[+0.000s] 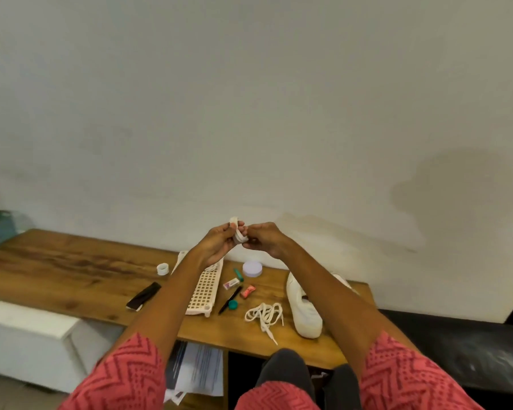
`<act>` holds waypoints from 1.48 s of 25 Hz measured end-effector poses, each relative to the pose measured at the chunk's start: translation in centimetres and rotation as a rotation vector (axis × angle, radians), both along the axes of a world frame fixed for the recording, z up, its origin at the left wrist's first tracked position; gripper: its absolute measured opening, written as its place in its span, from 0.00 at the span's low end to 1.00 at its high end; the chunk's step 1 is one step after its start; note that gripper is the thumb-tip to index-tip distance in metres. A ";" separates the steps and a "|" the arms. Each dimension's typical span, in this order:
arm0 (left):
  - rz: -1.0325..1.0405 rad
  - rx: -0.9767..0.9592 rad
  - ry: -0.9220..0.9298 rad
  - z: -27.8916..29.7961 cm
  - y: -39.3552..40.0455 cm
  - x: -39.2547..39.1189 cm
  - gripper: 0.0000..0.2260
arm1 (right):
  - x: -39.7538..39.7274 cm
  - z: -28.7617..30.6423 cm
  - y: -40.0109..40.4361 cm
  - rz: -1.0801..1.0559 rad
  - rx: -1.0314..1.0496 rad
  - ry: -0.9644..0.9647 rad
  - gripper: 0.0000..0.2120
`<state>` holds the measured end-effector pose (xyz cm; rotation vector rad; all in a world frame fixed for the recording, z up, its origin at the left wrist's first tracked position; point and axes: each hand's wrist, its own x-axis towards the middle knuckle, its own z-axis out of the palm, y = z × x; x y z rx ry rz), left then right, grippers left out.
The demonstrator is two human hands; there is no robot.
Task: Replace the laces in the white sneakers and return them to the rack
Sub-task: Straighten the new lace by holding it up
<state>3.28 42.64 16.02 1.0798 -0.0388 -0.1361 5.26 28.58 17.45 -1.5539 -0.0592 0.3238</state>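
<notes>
Above the wooden table (71,270), left hand (219,241) and right hand (264,239) each grip a folded flat white lace (238,233).

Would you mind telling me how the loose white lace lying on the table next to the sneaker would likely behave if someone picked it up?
The loose lace lies in slack, overlapping loops, so it is probably floppy and would dangle and uncoil when lifted. It looks thin and light, and is unlikely to roll. Its tangled loops beside the white sneaker might snag or drag along if pulled by one end.
</notes>
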 end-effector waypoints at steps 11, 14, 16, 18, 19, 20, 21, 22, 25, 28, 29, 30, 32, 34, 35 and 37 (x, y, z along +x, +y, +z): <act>0.089 0.505 0.339 -10.2 8.7 2.0 0.06 | 4.0 -12.3 8.4 0.034 -0.255 -0.058 0.11; 0.236 0.596 0.383 -13.9 9.5 4.1 0.12 | 5.6 -15.8 9.4 0.070 -0.302 -0.097 0.11; 0.318 0.708 0.433 -16.5 9.9 5.5 0.11 | 6.8 -18.3 9.9 0.079 -0.357 -0.106 0.08; 0.330 0.845 0.448 -18.6 10.3 6.5 0.04 | 8.6 -20.9 10.6 0.108 -0.423 -0.108 0.02; 0.312 0.876 0.437 -19.6 10.3 6.8 0.02 | 9.5 -22.1 10.8 0.129 -0.466 -0.126 0.08; 0.295 0.874 0.420 -20.5 10.6 7.3 0.02 | 10.4 -22.9 11.1 0.157 -0.511 -0.151 0.11; 0.283 0.873 0.405 -21.3 10.8 7.6 0.06 | 10.9 -23.5 11.3 0.184 -0.561 -0.173 0.11; 0.253 0.921 0.381 -22.2 11.2 8.2 0.11 | 11.4 -24.2 11.6 0.224 -0.620 -0.187 0.07; 0.011 1.196 0.280 -23.7 12.4 9.0 0.23 | 12.4 -25.7 12.5 0.386 -0.809 -0.227 0.06; -0.200 1.467 0.256 -23.2 12.9 9.7 0.19 | 12.9 -26.0 13.2 0.537 -0.960 -0.273 0.08; -0.219 1.522 0.256 -23.2 13.0 10.0 0.18 | 13.0 -26.0 13.4 0.568 -0.992 -0.289 0.08; -0.243 1.560 0.269 -23.1 12.9 10.2 0.19 | 13.1 -25.9 13.5 0.596 -1.012 -0.296 0.08; -0.279 1.604 0.286 -22.7 12.7 10.2 0.21 | 13.1 -25.8 13.6 0.634 -1.044 -0.317 0.09; -0.294 1.609 0.271 -22.7 12.6 10.2 0.24 | 13.0 -25.7 13.7 0.661 -1.046 -0.341 0.09; -0.313 1.601 0.261 -22.5 12.6 10.1 0.24 | 12.9 -25.8 13.7 0.658 -1.038 -0.342 0.09; -0.397 1.601 0.276 -22.3 12.7 9.8 0.26 | 12.6 -25.8 13.7 0.617 -1.049 -0.351 0.08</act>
